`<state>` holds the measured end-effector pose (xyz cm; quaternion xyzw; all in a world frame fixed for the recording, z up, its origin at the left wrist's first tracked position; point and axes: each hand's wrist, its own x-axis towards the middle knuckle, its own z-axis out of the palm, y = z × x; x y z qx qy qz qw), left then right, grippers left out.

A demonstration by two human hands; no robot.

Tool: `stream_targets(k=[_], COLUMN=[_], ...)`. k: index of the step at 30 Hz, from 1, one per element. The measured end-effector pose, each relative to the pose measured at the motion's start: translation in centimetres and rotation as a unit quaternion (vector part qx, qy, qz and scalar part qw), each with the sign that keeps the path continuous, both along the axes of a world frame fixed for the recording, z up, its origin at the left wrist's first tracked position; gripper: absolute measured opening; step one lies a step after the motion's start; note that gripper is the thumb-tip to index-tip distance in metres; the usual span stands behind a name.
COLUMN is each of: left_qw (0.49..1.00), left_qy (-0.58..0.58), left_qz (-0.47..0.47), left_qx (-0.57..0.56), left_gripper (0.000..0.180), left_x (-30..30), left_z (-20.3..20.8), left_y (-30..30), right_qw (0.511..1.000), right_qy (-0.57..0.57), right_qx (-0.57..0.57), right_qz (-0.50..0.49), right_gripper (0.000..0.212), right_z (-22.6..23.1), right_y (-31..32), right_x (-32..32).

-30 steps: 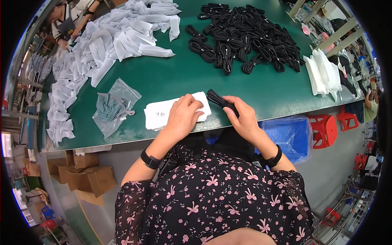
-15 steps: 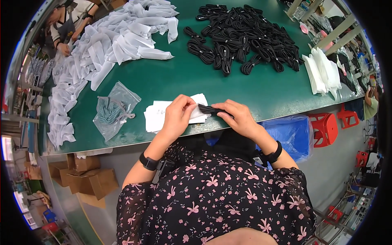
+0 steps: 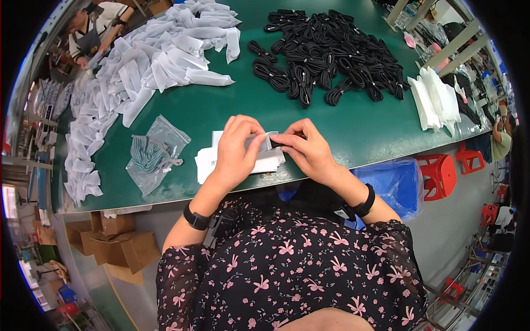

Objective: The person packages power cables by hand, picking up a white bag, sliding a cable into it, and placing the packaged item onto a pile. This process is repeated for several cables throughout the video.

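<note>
My left hand (image 3: 238, 150) is closed in a pinch on a small translucent white bag (image 3: 264, 144) at the near edge of the table. Thumb and fingers of my right hand (image 3: 309, 148) are closed at the bag's mouth, on a black cable bundle (image 3: 275, 144). Only a bit of the bundle's dark end shows; the rest lies in the bag or behind my fingers. Under both hands rests a stack of flat white bags (image 3: 207, 162). Far ahead lies a big heap of tied black cable bundles (image 3: 331, 52).
Filled white bags (image 3: 160, 60) pile up along the left side. A clear bag with a striped cloth (image 3: 150, 154) lies left of the stack. White packs (image 3: 433, 99) sit at the right edge. Below are a blue lined bin (image 3: 386, 185) and cardboard boxes (image 3: 124, 248). Another person works far left.
The black cable bundle has gone from mostly showing to nearly hidden at the bag's mouth. The bag is lifted and opened, and my right hand has turned, its fingers closer to the left hand.
</note>
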<state>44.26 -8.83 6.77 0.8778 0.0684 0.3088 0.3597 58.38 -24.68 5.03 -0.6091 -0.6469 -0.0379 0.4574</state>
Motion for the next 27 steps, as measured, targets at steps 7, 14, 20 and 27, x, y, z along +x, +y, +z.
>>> stream_targets(k=[7,14,20,27], left_qw=[0.963,0.884,0.981,0.992], left_qy=[-0.022,-0.140,-0.049,0.070], left_qz=[-0.042,0.000,0.178,-0.061], left_qx=[-0.264,-0.445,0.062,0.087], left_gripper=[0.011,0.016,0.028,0.019], left_x=[1.0,2.0,0.9,-1.0], left_z=[1.2,4.8,2.5,-3.6], left_y=[1.6,12.4,9.1,-0.2], right_qw=[0.983,0.974,0.913,0.932], right_qy=[0.170,-0.054,-0.111,0.124], right_qx=[0.069,-0.023,-0.284,-0.178], right_qz=[-0.019,-0.217,-0.272,-0.291], right_gripper=[0.029,0.031,0.033,0.029], right_z=[2.2,0.7,-1.4,-3.4], right_y=[2.6,4.2,3.5,0.8], right_x=[-1.1,5.6,8.0,8.8])
